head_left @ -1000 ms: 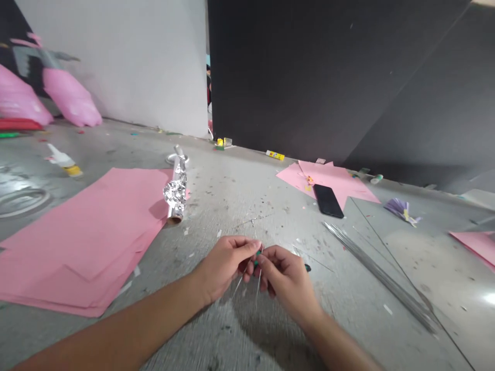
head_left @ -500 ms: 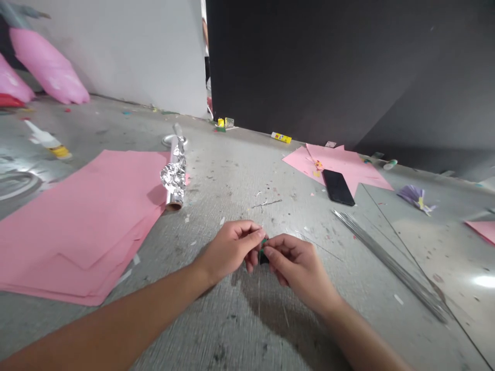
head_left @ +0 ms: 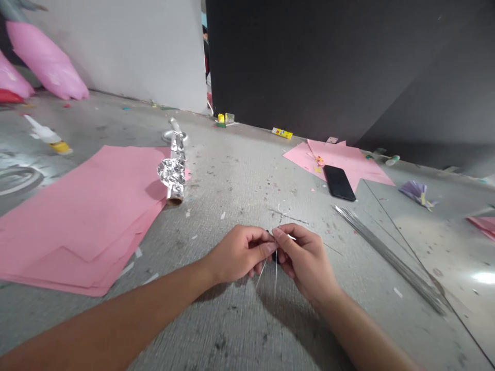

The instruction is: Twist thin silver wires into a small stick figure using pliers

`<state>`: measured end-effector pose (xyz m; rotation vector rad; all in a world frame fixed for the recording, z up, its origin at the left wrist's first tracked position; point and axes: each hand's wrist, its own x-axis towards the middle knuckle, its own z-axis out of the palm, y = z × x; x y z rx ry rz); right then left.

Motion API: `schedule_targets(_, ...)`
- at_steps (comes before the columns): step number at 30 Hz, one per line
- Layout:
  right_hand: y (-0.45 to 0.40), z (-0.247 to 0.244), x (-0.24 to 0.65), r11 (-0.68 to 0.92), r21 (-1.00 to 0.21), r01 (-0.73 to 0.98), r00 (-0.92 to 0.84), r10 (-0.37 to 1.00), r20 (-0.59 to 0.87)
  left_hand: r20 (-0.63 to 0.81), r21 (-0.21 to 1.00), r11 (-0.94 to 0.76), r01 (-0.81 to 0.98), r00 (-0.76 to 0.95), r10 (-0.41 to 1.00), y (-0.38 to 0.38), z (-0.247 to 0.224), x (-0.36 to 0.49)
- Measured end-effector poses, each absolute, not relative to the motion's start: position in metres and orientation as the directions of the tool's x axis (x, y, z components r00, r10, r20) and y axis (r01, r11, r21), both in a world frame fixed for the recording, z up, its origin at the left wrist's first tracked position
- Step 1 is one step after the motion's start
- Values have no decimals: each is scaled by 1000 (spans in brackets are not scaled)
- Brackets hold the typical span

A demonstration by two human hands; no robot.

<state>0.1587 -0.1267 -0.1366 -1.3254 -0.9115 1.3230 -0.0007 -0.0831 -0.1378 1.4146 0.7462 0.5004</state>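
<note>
The small dark piece [head_left: 275, 256] has tucked in behind your fingers now, and only a sliver of it shows! Your left hand [head_left: 240, 252] and right hand [head_left: 305, 260] are closed in a tight pinch, fingertips meeting right on that piece, and it sits held between them. Two thin wires [head_left: 276, 275] hang down from the pinch, and a short bright tip [head_left: 291, 237] pokes out by your right fingers [head_left: 284, 233].

Now take the foil roll [head_left: 174, 172] as your marker, lying on the concrete floor [head_left: 228, 319]. Your hands are down and to the right of it, well apart from it. Just left of it sits the stack of pink paper [head_left: 85, 221], touching the roll. Farther right of the roll, a black phone [head_left: 339, 183] lies on a pink paper cutout [head_left: 301, 159]. Past that, also to the right, a long bundle of metal wires [head_left: 390, 257] stretches across the floor. Up and left of the roll, there's a glue bottle [head_left: 48, 135] lying on its side.
</note>
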Motion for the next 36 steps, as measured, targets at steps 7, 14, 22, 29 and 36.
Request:
schedule_targets(7, -123, -132, 160, -212, -936, -280, 131, 958, -256, -229, 970, 220, 102, 680, 696, -79, -136, 1)
schedule_targets(14, -121, -138, 164, -155, -954, -257, 112, 976, -189, -232, 969, 221, 106, 687, 688, -79, -129, 1)
schedule_targets(22, -117, -138, 166, -158, -939, -306, 102, 975, -197, -231, 969, 227, 95, 671, 705, -78, -133, 1)
schedule_targets(29, -117, -140, 167, -160, -932, -325, 70, 979, -192, -234, 971, 200, 128, 667, 707, -79, -131, 0)
schedule_targets(36, -115, -141, 168, -153, -938, -311, 58, 982, -180, -218, 976, 168, 140, 658, 721, -79, -129, 0)
